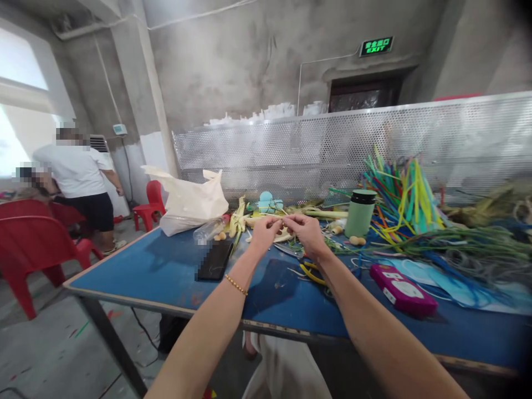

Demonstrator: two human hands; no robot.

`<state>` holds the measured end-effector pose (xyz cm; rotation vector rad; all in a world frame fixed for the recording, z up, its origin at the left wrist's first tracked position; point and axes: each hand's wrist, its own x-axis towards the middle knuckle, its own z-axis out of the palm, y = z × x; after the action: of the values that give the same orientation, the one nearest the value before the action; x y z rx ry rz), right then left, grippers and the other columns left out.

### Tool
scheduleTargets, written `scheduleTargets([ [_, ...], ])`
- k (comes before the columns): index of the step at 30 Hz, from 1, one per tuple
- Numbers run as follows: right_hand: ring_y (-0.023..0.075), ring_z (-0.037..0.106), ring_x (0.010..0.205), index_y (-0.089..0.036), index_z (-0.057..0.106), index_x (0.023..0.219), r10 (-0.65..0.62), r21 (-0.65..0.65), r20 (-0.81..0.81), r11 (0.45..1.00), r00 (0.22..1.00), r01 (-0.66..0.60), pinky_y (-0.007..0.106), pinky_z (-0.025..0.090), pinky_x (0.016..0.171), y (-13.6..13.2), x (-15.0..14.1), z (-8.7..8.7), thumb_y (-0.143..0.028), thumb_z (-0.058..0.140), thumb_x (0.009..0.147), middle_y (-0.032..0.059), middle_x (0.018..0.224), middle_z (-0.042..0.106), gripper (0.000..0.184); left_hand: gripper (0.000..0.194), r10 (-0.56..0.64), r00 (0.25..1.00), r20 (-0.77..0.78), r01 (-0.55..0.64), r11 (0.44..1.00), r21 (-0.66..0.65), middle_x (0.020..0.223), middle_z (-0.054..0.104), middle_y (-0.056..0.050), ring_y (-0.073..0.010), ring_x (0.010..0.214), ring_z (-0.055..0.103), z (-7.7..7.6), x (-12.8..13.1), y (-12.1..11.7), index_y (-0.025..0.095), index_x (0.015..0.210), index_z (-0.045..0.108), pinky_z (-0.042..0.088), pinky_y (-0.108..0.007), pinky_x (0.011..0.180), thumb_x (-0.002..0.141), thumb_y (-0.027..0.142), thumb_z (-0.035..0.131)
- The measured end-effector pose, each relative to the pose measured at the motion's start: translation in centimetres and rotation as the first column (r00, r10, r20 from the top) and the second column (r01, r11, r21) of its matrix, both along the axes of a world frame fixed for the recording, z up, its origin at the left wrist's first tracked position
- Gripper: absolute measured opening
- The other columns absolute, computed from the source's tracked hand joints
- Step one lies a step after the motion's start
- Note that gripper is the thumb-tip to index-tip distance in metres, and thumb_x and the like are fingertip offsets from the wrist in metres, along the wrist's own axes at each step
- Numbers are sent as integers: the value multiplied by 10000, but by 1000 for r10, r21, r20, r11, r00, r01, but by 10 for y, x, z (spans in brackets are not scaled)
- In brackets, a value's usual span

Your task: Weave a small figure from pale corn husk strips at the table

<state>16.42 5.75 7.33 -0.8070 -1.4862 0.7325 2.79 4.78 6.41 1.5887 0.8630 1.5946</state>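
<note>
My left hand point(265, 231) and my right hand point(306, 231) meet above the blue table point(166, 277), fingertips pinched together. Whatever thin piece sits between the fingertips is too small to make out. A beaded bracelet point(236, 285) circles my left wrist. Just below my right hand lie pliers with yellow handles point(311, 272). Pale dried husks point(238, 217) and plant scraps spread behind and beside both hands. To the left of my left forearm rests a black phone point(215, 260).
A green canister point(360, 215) stands right of my hands, before bundled coloured strips point(415, 194). A magenta box point(403, 289) lies front right. Left are a white plastic bag point(193, 202) and a clear bottle point(208, 230). A perforated metal panel point(257, 149) backs the table. Another person point(75, 166) stands far left.
</note>
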Motion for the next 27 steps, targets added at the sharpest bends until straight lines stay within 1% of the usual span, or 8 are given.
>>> scheduleTargets([
  [3,112,473,505,-138,725,687,11,-26,5,1000,1000,-11,247,364,475,-1,2,1,-531,697,709,15,547,593,395,90,1,1000,-5,-1,1000,0,697,650,-33,-130,663,594,-3,0,3,155,738,657,479,-249,656,784,230,639],
  [6,110,475,491,-133,734,744,22,-56,3,998,1000,-21,239,344,455,-2,5,4,-519,675,719,11,542,592,390,88,10,999,-41,-10,1000,4,704,652,-33,-134,665,595,-6,0,5,157,736,654,469,-246,640,786,215,609],
  [13,126,563,551,-137,725,810,108,-34,114,994,988,-105,247,440,528,-6,6,9,-388,729,629,38,655,695,309,106,155,970,-188,-127,980,153,701,623,-14,-128,673,539,-6,-3,7,162,705,650,419,-247,665,776,187,575],
  [15,129,569,556,-134,717,786,86,-16,129,996,988,-85,250,445,536,-4,5,7,-360,705,634,42,644,693,273,114,188,957,-223,-149,972,182,680,599,-5,-125,656,504,-5,-3,5,162,696,641,396,-246,653,777,169,561],
  [19,134,566,550,-139,692,728,8,34,133,999,991,-12,249,430,523,3,4,2,-314,667,634,34,603,671,201,126,204,944,-258,-146,963,226,674,575,3,-129,670,486,-4,-2,3,164,694,628,382,-244,658,794,157,552],
  [22,119,537,526,-142,675,719,12,17,105,1000,994,-14,242,411,511,5,4,0,-324,671,639,12,578,640,199,121,240,928,-283,-161,948,276,727,605,-9,-140,724,515,-3,-2,2,163,708,626,399,-256,708,807,148,557],
  [24,105,499,495,-149,657,704,59,-24,99,998,993,-57,238,389,488,3,4,1,-361,698,644,-9,544,602,224,114,277,912,-302,-179,932,315,762,618,-21,-151,764,533,-3,-3,3,160,716,631,413,-271,746,803,131,562],
  [27,97,466,473,-153,638,686,145,-84,87,987,986,-138,239,362,466,-2,4,4,-466,732,664,-16,526,570,327,108,303,894,-330,-180,917,355,778,623,-34,-166,817,546,-2,-4,3,157,706,634,427,-288,794,786,109,580],
])
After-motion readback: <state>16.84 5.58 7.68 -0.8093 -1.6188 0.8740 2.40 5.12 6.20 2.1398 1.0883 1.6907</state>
